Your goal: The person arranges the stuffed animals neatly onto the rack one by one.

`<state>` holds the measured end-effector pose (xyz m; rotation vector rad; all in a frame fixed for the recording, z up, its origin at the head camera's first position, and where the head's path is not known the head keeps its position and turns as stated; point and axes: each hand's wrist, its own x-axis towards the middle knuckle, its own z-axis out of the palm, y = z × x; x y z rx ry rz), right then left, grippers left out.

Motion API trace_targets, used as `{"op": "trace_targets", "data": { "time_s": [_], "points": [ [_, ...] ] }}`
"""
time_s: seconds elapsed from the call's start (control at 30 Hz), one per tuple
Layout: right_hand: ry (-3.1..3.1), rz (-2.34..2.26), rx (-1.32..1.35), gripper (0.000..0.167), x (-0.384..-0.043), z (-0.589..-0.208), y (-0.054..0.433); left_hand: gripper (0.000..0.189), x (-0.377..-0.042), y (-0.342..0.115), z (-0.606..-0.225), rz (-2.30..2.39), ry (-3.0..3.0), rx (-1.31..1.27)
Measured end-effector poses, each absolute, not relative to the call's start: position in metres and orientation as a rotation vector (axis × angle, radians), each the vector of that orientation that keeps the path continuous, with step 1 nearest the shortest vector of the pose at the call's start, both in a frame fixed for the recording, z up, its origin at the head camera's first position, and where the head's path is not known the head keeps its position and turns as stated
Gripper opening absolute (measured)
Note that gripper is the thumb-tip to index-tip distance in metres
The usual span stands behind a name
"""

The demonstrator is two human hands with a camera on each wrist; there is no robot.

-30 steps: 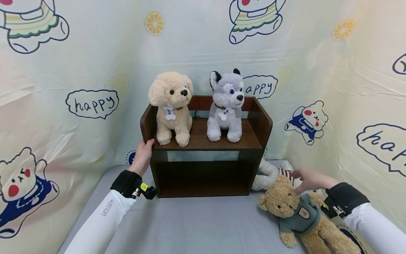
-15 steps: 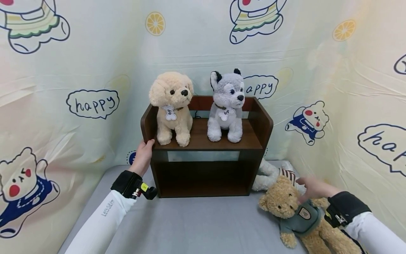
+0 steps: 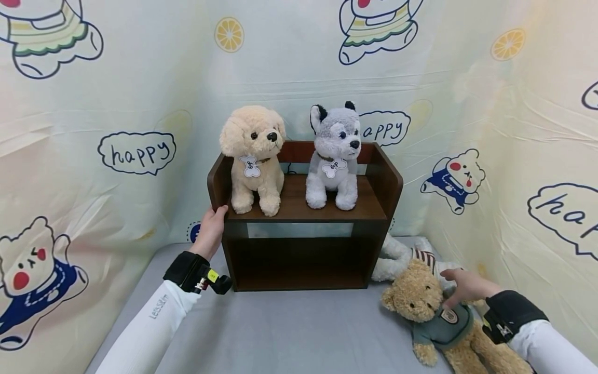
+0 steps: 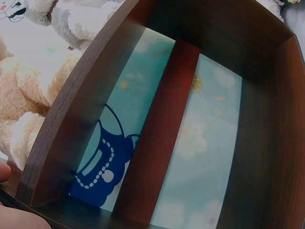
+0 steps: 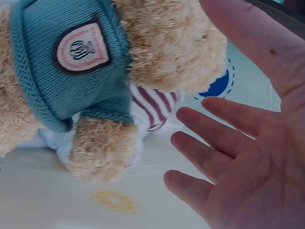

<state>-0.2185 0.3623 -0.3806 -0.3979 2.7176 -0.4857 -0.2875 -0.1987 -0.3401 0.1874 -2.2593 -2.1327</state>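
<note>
A dark brown two-tier wooden shelf (image 3: 299, 212) stands on the grey-covered surface. My left hand (image 3: 210, 231) grips the front edge of its left side, just at the upper board. On that board sit a cream plush puppy (image 3: 256, 161) at the left and a grey plush husky (image 3: 334, 161) at the right. At the front right a brown teddy bear (image 3: 418, 293) in a green sweater lies on its back. Above its chest hovers my right hand (image 3: 472, 287), fingers spread and holding nothing. In the right wrist view the fingers (image 5: 205, 157) are apart from the bear.
Behind the teddy bear, against the shelf's right side, lies a pale plush toy (image 3: 392, 259) in a striped top, partly hidden. A printed curtain (image 3: 280, 67) hangs close behind the shelf and along both sides.
My right hand has shifted right and slightly down, from over the teddy bear's head toward its chest. The left hand, the shelf and the plush toys look unmoved.
</note>
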Motion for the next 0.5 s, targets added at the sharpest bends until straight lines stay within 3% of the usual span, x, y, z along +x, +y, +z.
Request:
{"op": "trace_targets", "data": {
  "time_s": [0.5],
  "points": [
    [2.759,-0.481,-0.333,0.084,-0.218,-0.404,0.368,0.059,-0.286,-0.198,-0.341,-2.141,-2.262,0.192]
  ]
}}
